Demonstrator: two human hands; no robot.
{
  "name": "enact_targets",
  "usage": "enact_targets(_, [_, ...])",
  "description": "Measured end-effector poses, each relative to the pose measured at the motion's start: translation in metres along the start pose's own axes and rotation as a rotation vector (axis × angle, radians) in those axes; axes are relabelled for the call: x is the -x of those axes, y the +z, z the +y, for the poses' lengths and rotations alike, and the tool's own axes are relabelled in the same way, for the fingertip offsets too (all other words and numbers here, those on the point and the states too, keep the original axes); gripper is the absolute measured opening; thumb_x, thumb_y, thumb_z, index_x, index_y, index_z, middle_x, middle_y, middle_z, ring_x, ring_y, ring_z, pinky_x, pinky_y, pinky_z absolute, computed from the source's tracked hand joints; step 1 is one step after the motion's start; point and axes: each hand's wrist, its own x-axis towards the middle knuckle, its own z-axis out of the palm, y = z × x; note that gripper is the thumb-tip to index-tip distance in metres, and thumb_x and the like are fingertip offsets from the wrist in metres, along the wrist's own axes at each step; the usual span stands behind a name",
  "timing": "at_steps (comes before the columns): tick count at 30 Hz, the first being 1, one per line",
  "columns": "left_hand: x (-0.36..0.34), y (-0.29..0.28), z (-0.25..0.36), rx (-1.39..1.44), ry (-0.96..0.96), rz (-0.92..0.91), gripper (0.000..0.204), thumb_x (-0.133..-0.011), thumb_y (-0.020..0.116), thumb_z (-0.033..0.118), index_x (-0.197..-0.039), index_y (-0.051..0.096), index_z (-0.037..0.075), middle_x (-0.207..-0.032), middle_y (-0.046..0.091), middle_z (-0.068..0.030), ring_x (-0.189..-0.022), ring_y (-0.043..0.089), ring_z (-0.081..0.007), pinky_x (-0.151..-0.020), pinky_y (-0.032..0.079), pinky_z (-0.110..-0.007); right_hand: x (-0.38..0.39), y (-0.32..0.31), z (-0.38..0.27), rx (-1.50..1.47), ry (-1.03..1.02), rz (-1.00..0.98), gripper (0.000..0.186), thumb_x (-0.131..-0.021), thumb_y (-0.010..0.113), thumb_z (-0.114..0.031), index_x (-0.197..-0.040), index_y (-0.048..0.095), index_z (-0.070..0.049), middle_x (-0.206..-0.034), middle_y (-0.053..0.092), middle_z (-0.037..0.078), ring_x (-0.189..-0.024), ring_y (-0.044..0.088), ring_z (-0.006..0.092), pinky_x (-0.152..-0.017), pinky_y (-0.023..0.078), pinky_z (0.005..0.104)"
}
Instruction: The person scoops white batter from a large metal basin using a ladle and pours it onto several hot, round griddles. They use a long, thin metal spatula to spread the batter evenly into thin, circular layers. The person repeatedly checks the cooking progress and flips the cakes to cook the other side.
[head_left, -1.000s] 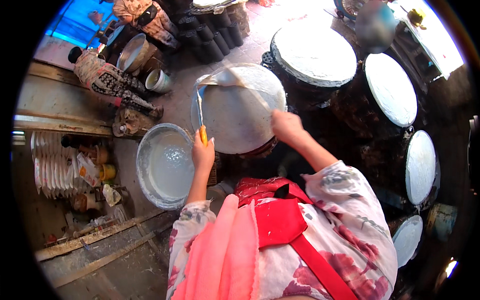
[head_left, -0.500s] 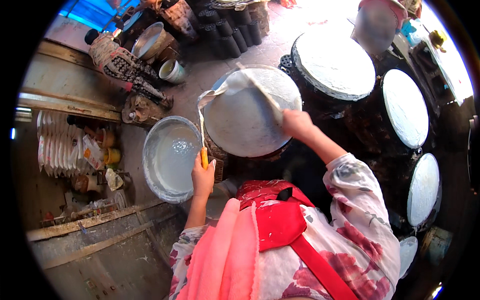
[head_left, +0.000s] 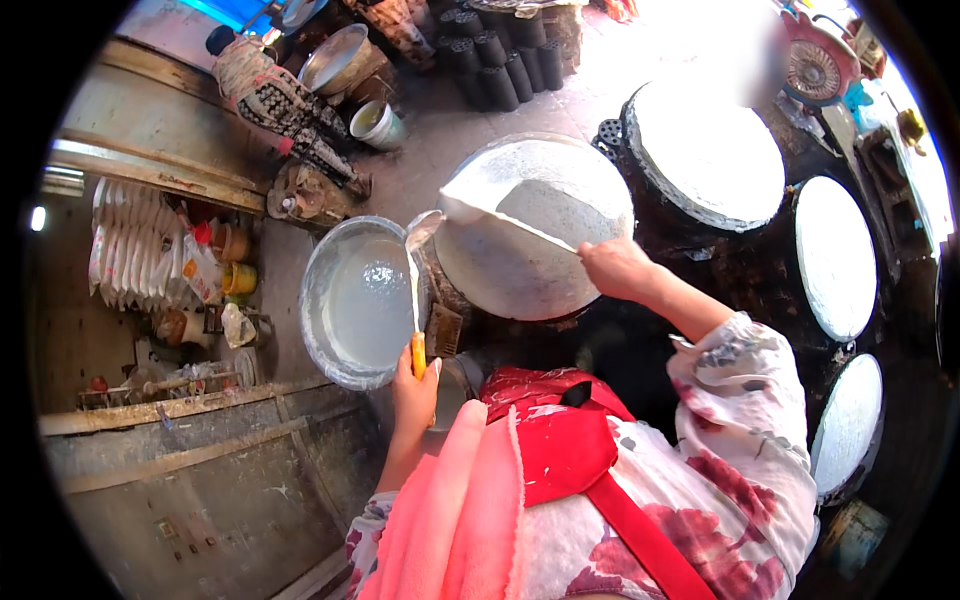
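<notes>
My left hand grips a ladle by its orange-yellow handle. The ladle's whitish shaft rises to its bowl, held between a large basin of white liquid and a round pale steaming surface. My right hand is closed round one end of a thin whitish stick, which slants over the round surface. Its far end reaches close to the ladle bowl. Wet white patches mark part of the round surface, and a shadow lies under the stick.
Several white-topped round drums stand to the right. Black cylindrical briquettes are stacked at the back. A person bends beside a bowl and a white bucket. Plastic packets hang at left.
The stick has swung from steeply upright to a flatter slant, its far end moving toward the ladle. The ladle bowl has tilted and dropped lower. The view has shifted slightly.
</notes>
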Motion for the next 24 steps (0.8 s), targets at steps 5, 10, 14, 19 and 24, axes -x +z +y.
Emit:
enact_targets(5, [0.016,-0.008,-0.003,0.119,-0.143,-0.043,0.045,-0.083,0.064,0.008,-0.125,0.048,0.004,-0.073,0.053,-0.0013,-0.046,0.042,-0.0049,-0.041,0.034,-0.021,-0.037,0.0,0.064,-0.042,0.198,0.176,0.016,-0.08,0.046,-0.009,-0.083,0.06,-0.001,-0.075,0.066,0.017,-0.073,0.066,0.032,-0.063,0.052,0.0416])
enact_targets(10, [0.024,-0.011,0.022,0.232,-0.348,-0.063,0.045,-0.084,0.062,0.008,-0.126,0.047,0.002,-0.082,0.055,-0.0033,-0.058,0.048,-0.0065,-0.052,0.04,-0.022,-0.023,-0.008,0.024,0.029,-0.063,-0.085,0.013,-0.081,0.047,-0.01,-0.085,0.058,-0.003,-0.071,0.064,0.016,-0.068,0.065,0.0328,-0.059,0.05,0.0444])
enact_targets(14, [0.044,-0.015,0.026,0.346,-0.43,-0.037,0.045,-0.084,0.061,0.008,-0.126,0.047,0.003,-0.076,0.054,-0.0011,-0.052,0.044,-0.0044,-0.046,0.037,-0.021,-0.011,-0.026,0.042,0.037,0.015,-0.044,0.015,-0.084,0.046,-0.012,-0.085,0.057,-0.002,-0.067,0.062,0.017,-0.066,0.064,0.0345,-0.058,0.049,0.0456])
enact_targets(19, [0.034,-0.017,0.062,0.407,-0.521,-0.048,0.045,-0.085,0.061,0.009,-0.128,0.046,0.006,-0.07,0.052,0.0013,-0.044,0.039,-0.0038,-0.04,0.033,-0.021,-0.077,-0.001,0.074,-0.074,-0.039,0.071,0.017,-0.083,0.047,-0.013,-0.083,0.057,0.0,-0.072,0.062,0.02,-0.072,0.062,0.0376,-0.063,0.049,0.0458])
enact_targets(24, [0.046,-0.015,0.048,0.442,-0.541,-0.012,0.046,-0.085,0.061,0.01,-0.128,0.045,0.006,-0.07,0.052,0.0006,-0.044,0.04,-0.0043,-0.04,0.033,-0.021,-0.04,-0.019,0.031,-0.011,-0.185,-0.139,0.018,-0.084,0.049,-0.015,-0.087,0.059,-0.001,-0.073,0.063,0.018,-0.074,0.064,0.0352,-0.066,0.05,0.0447])
